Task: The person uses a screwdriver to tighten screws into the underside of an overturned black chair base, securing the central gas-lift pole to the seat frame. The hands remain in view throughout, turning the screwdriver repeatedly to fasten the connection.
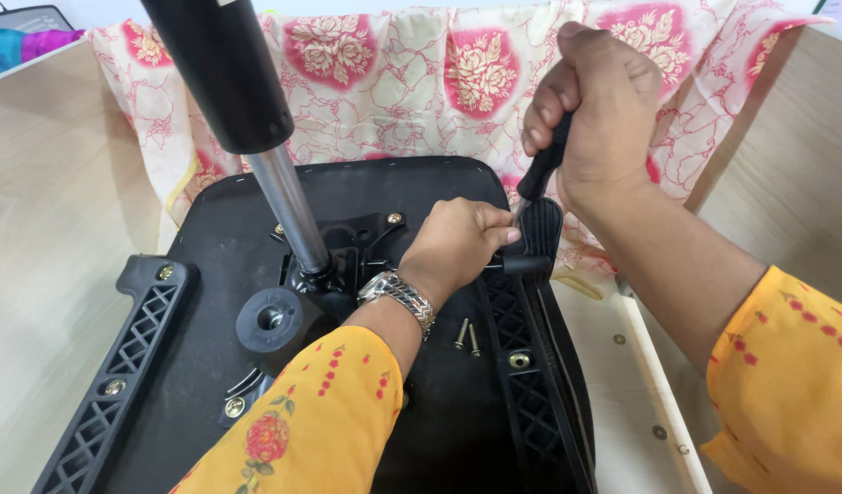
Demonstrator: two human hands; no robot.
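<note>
A black-handled screwdriver (542, 169) was gripped upright in the closed right hand (597, 101), its tip hidden behind the left hand (458, 245), which was closed on the black armrest bracket (531, 274) of an upturned chair seat (421, 192). Two loose screws (468, 337) were seen lying on the seat beside the wrist.

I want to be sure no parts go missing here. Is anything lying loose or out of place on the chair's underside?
Two loose screws lie unfastened on the black seat base, just below the left hand and beside the right armrest bracket. The right hand grips a screwdriver. Nothing looks damaged.
</note>
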